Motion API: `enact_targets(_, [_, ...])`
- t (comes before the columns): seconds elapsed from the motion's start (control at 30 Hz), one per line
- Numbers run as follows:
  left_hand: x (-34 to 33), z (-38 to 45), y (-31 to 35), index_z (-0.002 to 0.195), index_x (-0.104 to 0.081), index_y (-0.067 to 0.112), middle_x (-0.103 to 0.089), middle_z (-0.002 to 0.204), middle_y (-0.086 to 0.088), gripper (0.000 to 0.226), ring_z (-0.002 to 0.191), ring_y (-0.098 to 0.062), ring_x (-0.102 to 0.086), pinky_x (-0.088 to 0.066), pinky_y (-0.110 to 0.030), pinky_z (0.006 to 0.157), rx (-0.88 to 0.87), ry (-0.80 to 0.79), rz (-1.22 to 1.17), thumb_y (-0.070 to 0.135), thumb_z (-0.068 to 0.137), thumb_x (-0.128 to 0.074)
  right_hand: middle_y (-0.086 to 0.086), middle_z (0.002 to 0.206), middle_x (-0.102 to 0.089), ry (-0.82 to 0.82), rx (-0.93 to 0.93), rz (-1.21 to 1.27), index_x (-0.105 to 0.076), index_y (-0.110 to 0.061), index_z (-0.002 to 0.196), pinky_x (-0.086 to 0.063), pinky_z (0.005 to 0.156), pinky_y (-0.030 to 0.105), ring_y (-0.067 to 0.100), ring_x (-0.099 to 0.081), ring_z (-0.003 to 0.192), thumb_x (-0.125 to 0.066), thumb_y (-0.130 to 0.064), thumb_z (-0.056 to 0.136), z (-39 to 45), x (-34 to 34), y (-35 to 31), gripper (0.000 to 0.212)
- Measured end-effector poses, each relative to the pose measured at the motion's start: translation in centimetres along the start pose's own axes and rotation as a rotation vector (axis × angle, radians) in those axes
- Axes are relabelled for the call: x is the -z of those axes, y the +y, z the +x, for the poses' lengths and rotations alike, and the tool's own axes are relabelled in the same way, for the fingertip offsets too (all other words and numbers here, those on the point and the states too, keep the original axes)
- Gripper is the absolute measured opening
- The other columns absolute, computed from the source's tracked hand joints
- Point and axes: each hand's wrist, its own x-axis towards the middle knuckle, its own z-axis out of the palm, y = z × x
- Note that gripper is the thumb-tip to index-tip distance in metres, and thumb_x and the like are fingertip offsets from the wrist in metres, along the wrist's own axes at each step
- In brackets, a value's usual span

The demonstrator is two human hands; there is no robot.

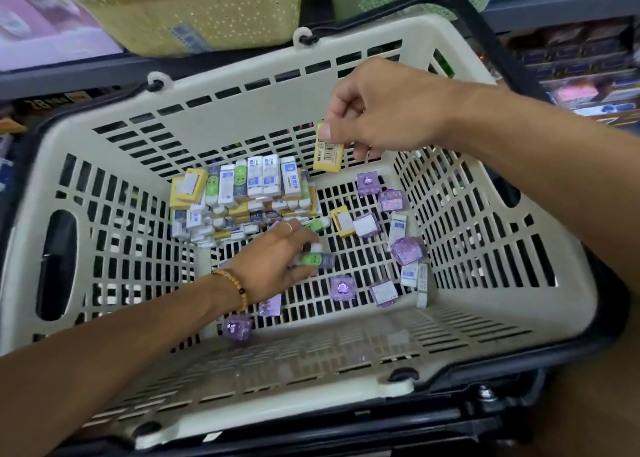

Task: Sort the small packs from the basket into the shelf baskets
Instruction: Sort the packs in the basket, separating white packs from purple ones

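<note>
Pinching yellow pack [328, 151], right hand [388, 110] raised

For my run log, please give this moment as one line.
right hand: holds yellow pack | left hand: grips green pack | basket: many packs remain

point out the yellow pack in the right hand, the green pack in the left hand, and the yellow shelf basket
yellow pack [328, 154], head view, on its barcode label
green pack [313, 259], head view, on its green printed face
yellow shelf basket [194, 9], head view, on its perforated front wall
</note>
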Motion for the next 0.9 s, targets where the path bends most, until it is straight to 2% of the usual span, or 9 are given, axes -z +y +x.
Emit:
enact_targets(0.07, [-0.4,1.1,1.1,0.126,-0.051,0.011,-0.056,0.12,-0.008,0.043,0.109,-0.024,-0.053,-0.046,-0.031,0.091,0.058,0.092,0.062,0.033,0.091,-0.063,0.0,0.074,-0.067,0.002,0.006,0.0,-0.068,-0.011,0.091,-0.059,0.065,0.027,0.013,-0.07,0.071,-0.064,-0.031,0.094,0.1,-0.1,-0.2,0.02])
enact_targets(0.2, [-2.4,2.9,2.5,0.13,-0.04,0.011,-0.049,0.132,-0.012,0.041,0.121,-0.029,-0.044,-0.044,-0.036,0.098,0.14,0.037,0.259,0.019,0.093,-0.057,-0.002,0.071,-0.066,0.011,0.021,0.016,-0.069,-0.01,0.09,-0.058,0.063,0.027,0.009,-0.069,0.066,-0.065,-0.03,0.093,0.2,-0.3,-0.2,0.02])
enact_targets(0.33, [-2.7,3.3,2.2,0.135,-0.034,0.01,-0.048,0.129,-0.011,0.046,0.119,-0.026,-0.045,-0.044,-0.034,0.098,0.17,0.029,0.14,0.022,0.096,-0.054,0.005,0.077,-0.07,0.006,0.028,0.008,-0.069,-0.009,0.092,-0.059,0.064,0.029,0.014,-0.071,0.07,-0.065,-0.029,0.093,0.2,-0.1,0.1,0.021])
enact_targets(0.43, [-2.8,3.6,2.7,0.145,-0.021,0.013,-0.048,0.112,-0.006,0.069,0.108,-0.024,-0.049,-0.046,-0.025,0.083,0.108,-0.035,0.058,-0.002,0.086,-0.056,0.01,0.081,-0.072,-0.005,0.03,0.005,-0.068,-0.01,0.091,-0.058,0.063,0.027,0.016,-0.071,0.071,-0.065,-0.03,0.093,0.4,-0.1,0.2,0.021])
enact_targets(0.5, [-2.8,3.7,3.2,0.147,-0.016,0.014,-0.04,0.104,0.0,0.084,0.097,-0.017,-0.045,-0.038,-0.019,0.076,0.037,-0.082,0.05,-0.012,0.077,-0.054,0.012,0.082,-0.073,-0.011,0.03,0.001,-0.068,-0.011,0.091,-0.059,0.067,0.032,0.019,-0.072,0.074,-0.065,-0.031,0.093,0.5,0.0,0.2,0.02])
enact_targets(0.63, [-3.0,4.9,3.5,0.151,0.002,0.015,-0.03,0.106,-0.002,0.099,0.091,-0.012,-0.032,-0.034,-0.018,0.07,0.003,-0.108,0.116,-0.009,0.077,-0.059,0.012,0.08,-0.073,-0.013,0.033,-0.004,-0.068,-0.01,0.091,-0.059,0.07,0.037,0.022,-0.072,0.074,-0.065,-0.031,0.093,0.6,-0.1,0.4,0.021])
enact_targets(0.7, [-3.2,5.8,3.7,0.149,-0.003,0.018,-0.034,0.113,-0.008,0.09,0.1,-0.023,-0.044,-0.041,-0.022,0.069,0.075,-0.074,0.13,-0.003,0.082,-0.06,0.012,0.079,-0.073,-0.013,0.033,-0.004,-0.069,-0.011,0.09,-0.06,0.069,0.036,0.02,-0.072,0.072,-0.065,-0.031,0.093,0.6,-0.2,0.5,0.021])
enact_targets(0.77, [-3.3,6.2,3.9,0.146,-0.008,0.02,-0.032,0.129,-0.017,0.082,0.114,-0.036,-0.046,-0.051,-0.029,0.077,0.136,-0.088,0.177,-0.001,0.085,-0.058,0.011,0.079,-0.073,-0.014,0.034,-0.009,-0.069,-0.012,0.089,-0.059,0.066,0.033,0.02,-0.072,0.071,-0.065,-0.031,0.093,0.6,-0.2,0.5,0.02])
enact_targets(0.9, [-3.1,5.5,4.3,0.133,-0.024,0.021,-0.02,0.139,-0.022,0.068,0.113,-0.038,-0.047,-0.057,-0.034,0.077,0.143,-0.103,0.221,-0.009,0.08,-0.054,0.012,0.08,-0.073,-0.028,0.034,-0.013,-0.069,-0.011,0.09,-0.059,0.067,0.036,0.022,-0.072,0.073,-0.064,-0.03,0.093,0.5,-0.1,0.6,0.019])
